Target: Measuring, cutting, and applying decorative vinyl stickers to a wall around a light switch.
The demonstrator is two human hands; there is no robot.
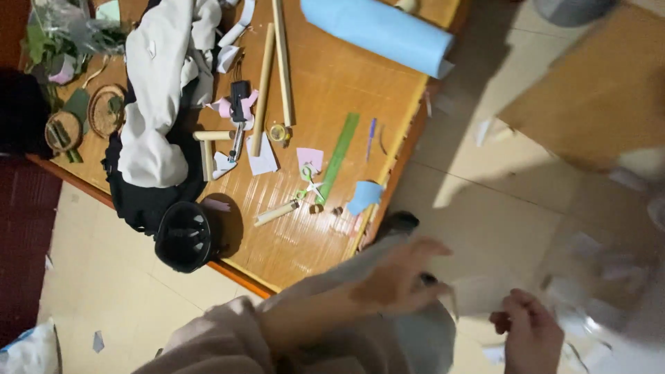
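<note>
While both hands work low in the frame, away from the wooden surface (332,90), the piece they handle is a pale, blurred sheet of paper (478,294) held over the tiled floor (499,201) at the lower right. The left hand (398,277) has its fingers curled toward the near edge of that sheet and seems to pinch it, though motion blur keeps the contact from being certain. The right hand (530,336) is loosely closed at the sheet's lower edge; I cannot tell whether it grips the paper or only rests beside it.

Judging from how things lie, the craft work is well under way and not finished. Cut scraps of pink paper (309,158) and blue paper (365,195) lie on the surface near small scissors (309,181), beside a green ruler (339,156). Long wooden sticks (272,76) lie across the middle, with shorter cut lengths near them, and a craft knife (239,111) sits among them. A roll of light blue paper (377,31) rests at the upper edge, largely unused. A pale jacket (163,90) is heaped at the upper left, and a black helmet-like thing (183,235) sits at the near corner. Paper offcuts dot the floor. Nothing assembled shows yet.
</note>
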